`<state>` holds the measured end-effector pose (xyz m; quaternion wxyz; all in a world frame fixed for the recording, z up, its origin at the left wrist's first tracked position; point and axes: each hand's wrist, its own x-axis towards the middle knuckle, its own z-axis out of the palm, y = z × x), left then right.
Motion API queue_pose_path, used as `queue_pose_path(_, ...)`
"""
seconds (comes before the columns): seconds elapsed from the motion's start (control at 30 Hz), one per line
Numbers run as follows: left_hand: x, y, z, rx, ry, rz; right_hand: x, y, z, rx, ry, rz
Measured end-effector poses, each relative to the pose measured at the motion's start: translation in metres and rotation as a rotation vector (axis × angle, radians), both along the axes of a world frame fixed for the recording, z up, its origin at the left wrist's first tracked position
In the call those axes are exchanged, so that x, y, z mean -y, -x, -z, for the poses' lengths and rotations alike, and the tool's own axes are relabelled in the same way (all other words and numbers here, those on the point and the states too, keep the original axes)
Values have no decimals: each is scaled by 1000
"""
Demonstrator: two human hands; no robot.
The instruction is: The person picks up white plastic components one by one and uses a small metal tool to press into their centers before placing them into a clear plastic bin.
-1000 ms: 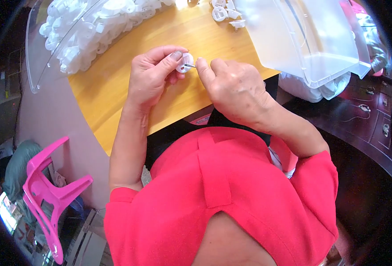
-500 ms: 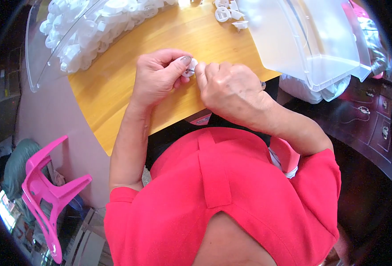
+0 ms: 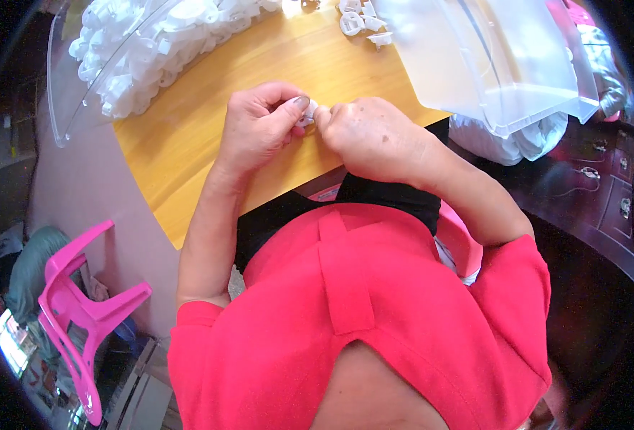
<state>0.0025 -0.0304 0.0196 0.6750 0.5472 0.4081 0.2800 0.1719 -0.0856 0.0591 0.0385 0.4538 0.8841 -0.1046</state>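
Over the near part of the wooden table, my left hand (image 3: 258, 132) pinches a small round white plastic part (image 3: 307, 117) between thumb and fingers. My right hand (image 3: 374, 137) is a closed fist just to the right, its thumb and forefinger up against the part. The fist hides what it grips; half a second ago a thin metal shaft reached from it into the part and a tool end stuck out behind. Several similar white plastic parts (image 3: 363, 23) lie loose at the far side of the table.
A clear bin (image 3: 59, 107) heaped with white parts (image 3: 145, 61) stands at the far left of the yellow wooden table (image 3: 188, 150). Another clear bin (image 3: 467, 79) is on the right, above a white bag (image 3: 507, 140). A pink plastic chair (image 3: 94, 308) stands left; dark drawers (image 3: 589, 186) stand right.
My right fist has turned over and its elbow side shifted slightly; the tool's shaft and end no longer show. My left hand keeps hold of the white part, almost unmoved.
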Motion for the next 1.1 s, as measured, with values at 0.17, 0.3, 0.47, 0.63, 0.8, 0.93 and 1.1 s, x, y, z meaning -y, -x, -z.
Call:
queue_pose_path(0.17, -8, 8, 9, 177, 102, -26, 3, -7, 0, -315, 24, 226)
queue_pose_path(0.3, -11, 13, 10, 307, 147, 3, 10, -14, -6, -494, -79, 350)
queue_pose_path(0.47, -13, 14, 12, 361, 183, 20, 19, -11, 1, -511, -111, 343)
queue_pose_path(0.63, -13, 14, 13, 375, 154, 20, 18, -4, -5, -503, -77, 341)
queue_pose_path(0.8, -5, 9, -10, 236, -7, -190, 14, -5, 1, -604, -107, 368)
queue_pose_path(0.93, -23, 30, -63, 465, -727, -484, 12, -15, 19, -694, -31, 505)
queue_pose_path(1.1, -88, 58, -140, -243, -1218, -708, 12, -14, 26, -712, 180, 537)
